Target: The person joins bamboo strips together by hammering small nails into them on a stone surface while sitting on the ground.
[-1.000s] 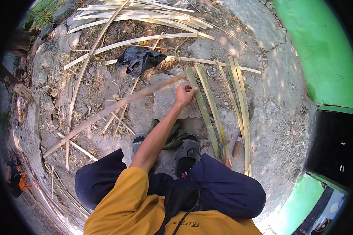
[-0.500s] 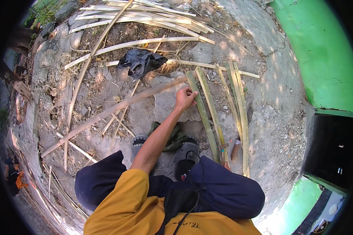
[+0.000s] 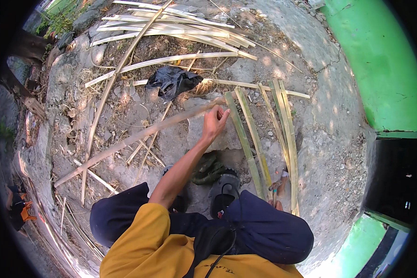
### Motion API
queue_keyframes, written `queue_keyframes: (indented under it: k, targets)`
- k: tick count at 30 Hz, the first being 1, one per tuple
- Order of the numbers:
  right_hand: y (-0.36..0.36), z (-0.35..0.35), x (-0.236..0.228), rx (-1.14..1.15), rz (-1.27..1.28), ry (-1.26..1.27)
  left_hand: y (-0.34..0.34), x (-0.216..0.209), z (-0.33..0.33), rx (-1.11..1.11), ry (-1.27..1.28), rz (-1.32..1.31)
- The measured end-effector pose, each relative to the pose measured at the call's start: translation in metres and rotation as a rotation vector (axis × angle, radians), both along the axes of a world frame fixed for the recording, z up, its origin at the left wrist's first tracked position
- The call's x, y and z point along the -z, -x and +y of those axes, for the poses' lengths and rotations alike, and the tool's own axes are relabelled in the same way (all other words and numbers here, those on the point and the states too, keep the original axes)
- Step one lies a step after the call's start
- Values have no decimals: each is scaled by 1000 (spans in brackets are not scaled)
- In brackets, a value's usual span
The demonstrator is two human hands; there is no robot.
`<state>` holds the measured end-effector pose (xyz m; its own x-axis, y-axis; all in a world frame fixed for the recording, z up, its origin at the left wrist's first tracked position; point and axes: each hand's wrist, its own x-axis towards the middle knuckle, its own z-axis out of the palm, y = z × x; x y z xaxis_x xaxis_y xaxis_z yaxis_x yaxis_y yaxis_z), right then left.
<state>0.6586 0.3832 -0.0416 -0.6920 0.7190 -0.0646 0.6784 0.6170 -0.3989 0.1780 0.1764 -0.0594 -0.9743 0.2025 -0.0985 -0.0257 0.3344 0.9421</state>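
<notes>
My left hand (image 3: 214,122) is closed in a pinch beside the upper end of a green bamboo strip (image 3: 243,137). Its fingertips are just left of that strip, and I cannot make out whether anything is between them. Behind the hand runs a long brown strip (image 3: 139,132). By my right knee my right hand (image 3: 276,204) shows only in part. Its fingers are at a small tool with a brown handle (image 3: 280,184), whose kind is unclear. Just left of the tool lies another yellow-green bamboo strip (image 3: 255,139), with further bamboo strips (image 3: 286,139) to its right.
A black plastic bag (image 3: 172,82) lies on the rough ground beyond my left hand. Several pale split strips (image 3: 171,32) are heaped at the far side. A green wall (image 3: 375,69) stands to the right. Dark cloth (image 3: 209,167) lies between my shoes.
My left hand has drawn slightly left and down, away from the green bamboo strip it was touching. My right hand and the small tool have shifted closer together. The whole view has tilted a little.
</notes>
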Motion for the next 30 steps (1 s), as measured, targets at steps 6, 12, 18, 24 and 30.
queue_keyframes:
  k: [6, 12, 18, 24, 30]
  targets:
    - [13, 1, -5, 15, 70, 24, 81, -83, -54, 123, 105, 506]
    - [65, -14, -17, -108, 146, 16, 227, -74, -199, 345, 1139, 259]
    - [74, -23, -12, -176, 222, -16, 224, -54, -205, 796, 775, 277]
    - [80, -39, -13, -223, 225, -41, 218, -41, -179, 691, 586, 311]
    - [84, -41, -10, -213, 215, -76, 217, -46, -155, 270, 368, 370]
